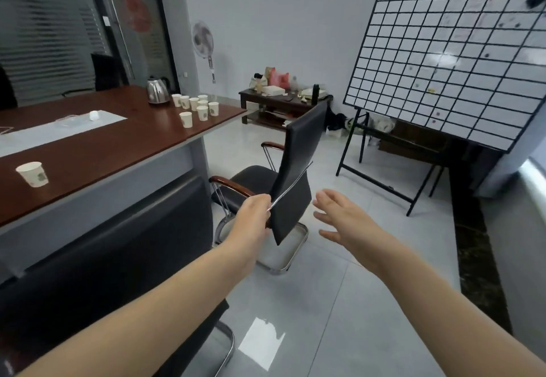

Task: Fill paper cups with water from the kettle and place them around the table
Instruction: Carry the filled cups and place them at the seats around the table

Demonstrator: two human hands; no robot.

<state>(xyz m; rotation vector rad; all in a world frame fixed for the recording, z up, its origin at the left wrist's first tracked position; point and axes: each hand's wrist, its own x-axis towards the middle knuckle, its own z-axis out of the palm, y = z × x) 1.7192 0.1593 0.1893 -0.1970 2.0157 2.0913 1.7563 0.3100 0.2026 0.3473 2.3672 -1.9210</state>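
chair-shifting looks like the step in hand, judged from how things lie. the left hand [255, 211] has its fingers curled round the chrome rail at the edge of the black chair [298, 163] back, and the right hand [342, 218] hovers just beside that back, fingers spread wide and holding nothing. the chair stands angled out from the surface [118, 143], between the person and the far corner where the task's things are. there the kettle [158, 90] stands upright, with a cluster of paper cups [196, 106] just beside it. a single paper cup [32, 174] stands alone near the close edge, well apart from the rest; whether it holds water cannot be told from here.

to do this well, i would bring the free hand onto the top of the back, so the chair turns under two hands rather than twisting on one thin rail. swing it in towards the surface and leave a walking lane along the tiled floor [325, 302] to the kettle. move it gently, since a knock against the surface could shake the light cups. the nearer chair [118, 243] is tucked in already and needs nothing. most cups look yet to be placed round the surface.
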